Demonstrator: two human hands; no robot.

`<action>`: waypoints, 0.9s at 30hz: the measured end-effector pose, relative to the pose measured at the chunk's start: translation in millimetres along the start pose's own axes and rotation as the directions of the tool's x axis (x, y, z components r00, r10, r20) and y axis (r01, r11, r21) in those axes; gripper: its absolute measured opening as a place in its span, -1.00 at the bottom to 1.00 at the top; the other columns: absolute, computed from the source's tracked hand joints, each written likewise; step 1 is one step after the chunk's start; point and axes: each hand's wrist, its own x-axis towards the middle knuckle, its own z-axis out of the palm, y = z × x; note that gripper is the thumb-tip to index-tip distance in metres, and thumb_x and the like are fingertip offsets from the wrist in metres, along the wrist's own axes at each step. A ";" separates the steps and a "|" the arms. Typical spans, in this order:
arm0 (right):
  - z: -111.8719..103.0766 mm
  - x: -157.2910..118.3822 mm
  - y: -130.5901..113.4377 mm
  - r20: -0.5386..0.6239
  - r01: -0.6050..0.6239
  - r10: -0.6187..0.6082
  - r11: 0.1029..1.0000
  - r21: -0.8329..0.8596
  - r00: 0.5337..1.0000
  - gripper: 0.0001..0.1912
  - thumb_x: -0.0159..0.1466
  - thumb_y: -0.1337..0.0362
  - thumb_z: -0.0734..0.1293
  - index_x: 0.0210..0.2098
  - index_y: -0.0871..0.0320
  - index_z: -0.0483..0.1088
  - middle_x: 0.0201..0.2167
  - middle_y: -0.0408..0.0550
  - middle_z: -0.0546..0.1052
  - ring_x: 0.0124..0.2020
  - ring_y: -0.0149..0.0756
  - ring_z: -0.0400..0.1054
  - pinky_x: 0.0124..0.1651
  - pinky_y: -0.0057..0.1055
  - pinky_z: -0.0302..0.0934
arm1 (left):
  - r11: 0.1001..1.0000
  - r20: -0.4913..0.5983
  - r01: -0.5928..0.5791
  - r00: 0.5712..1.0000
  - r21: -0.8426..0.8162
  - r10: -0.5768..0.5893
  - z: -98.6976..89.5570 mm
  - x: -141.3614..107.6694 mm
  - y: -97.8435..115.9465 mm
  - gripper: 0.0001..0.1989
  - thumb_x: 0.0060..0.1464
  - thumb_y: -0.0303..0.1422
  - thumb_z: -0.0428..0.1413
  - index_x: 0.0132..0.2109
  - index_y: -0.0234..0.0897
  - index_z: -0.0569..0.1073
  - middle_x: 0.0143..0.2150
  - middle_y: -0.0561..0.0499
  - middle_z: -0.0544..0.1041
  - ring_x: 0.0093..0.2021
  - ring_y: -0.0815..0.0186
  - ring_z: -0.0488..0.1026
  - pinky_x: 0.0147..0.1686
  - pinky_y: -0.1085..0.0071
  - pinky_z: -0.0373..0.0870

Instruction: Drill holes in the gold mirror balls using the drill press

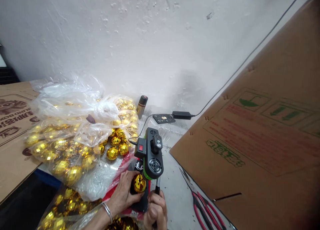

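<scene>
My left hand (123, 191), with a silver bangle on its wrist, grips a shiny gold faceted ball (139, 183) between thumb and fingers. The ball sits at the front of a small black and green machine (153, 153) that has a red switch. My right hand (157, 210) is closed around a dark-handled tool (157, 190) with a pale shaft, just right of the ball. The tool's upper end is close under the machine; whether they touch is unclear.
Clear plastic bags of gold balls (60, 150) fill the left side. Red-handled scissors (206, 206) lie at the lower right beside a large cardboard box (262, 123). Behind the machine are a phone (164, 118), a black adapter (182, 115) with a cable, and a small bottle (142, 106).
</scene>
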 end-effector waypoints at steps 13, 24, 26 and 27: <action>-4.4 88.0 -33.9 0.000 -0.082 0.082 0.993 0.088 0.997 -0.65 0.42 0.58 0.18 -0.46 0.13 0.24 -0.56 -0.24 0.26 -0.59 -0.52 0.16 -0.55 -0.48 0.02 | 0.945 -0.023 -0.275 0.959 0.176 0.283 -28.2 -52.8 -27.4 -0.11 -0.10 0.10 0.45 0.31 -0.13 0.44 0.29 -0.30 0.54 0.24 -0.26 0.50 0.21 -0.17 0.50; -4.7 70.1 -26.7 -0.008 -0.015 0.016 0.995 0.099 1.000 -0.65 0.37 0.63 0.15 -0.44 0.11 0.20 -0.56 -0.25 0.22 -0.56 -0.49 0.16 -0.50 -0.48 0.08 | 0.898 -0.231 0.128 0.972 0.421 -0.030 -89.3 58.7 -37.4 -0.51 0.14 -0.51 0.09 0.22 -0.26 0.46 0.26 -0.28 0.41 0.24 -0.11 0.47 0.25 -0.13 0.42; -8.9 71.3 -26.9 0.043 -0.030 0.027 0.995 0.091 0.999 -0.66 0.38 0.62 0.16 -0.43 0.10 0.21 -0.57 -0.25 0.23 -0.54 -0.47 0.20 -0.48 -0.47 0.11 | 0.915 -0.243 0.148 0.968 0.374 -0.057 -91.2 59.2 -34.5 -0.52 0.13 -0.45 0.13 0.21 -0.27 0.46 0.22 -0.25 0.40 0.19 -0.07 0.51 0.22 -0.08 0.45; -10.7 72.8 -27.7 0.066 -0.041 0.035 0.995 0.086 0.997 -0.66 0.39 0.61 0.16 -0.42 0.10 0.22 -0.56 -0.25 0.24 -0.53 -0.46 0.21 -0.47 -0.47 0.12 | 0.929 -0.248 0.154 0.966 0.337 -0.071 -91.9 55.9 -30.9 -0.53 0.13 -0.38 0.15 0.20 -0.26 0.46 0.19 -0.22 0.41 0.15 -0.05 0.53 0.20 -0.05 0.48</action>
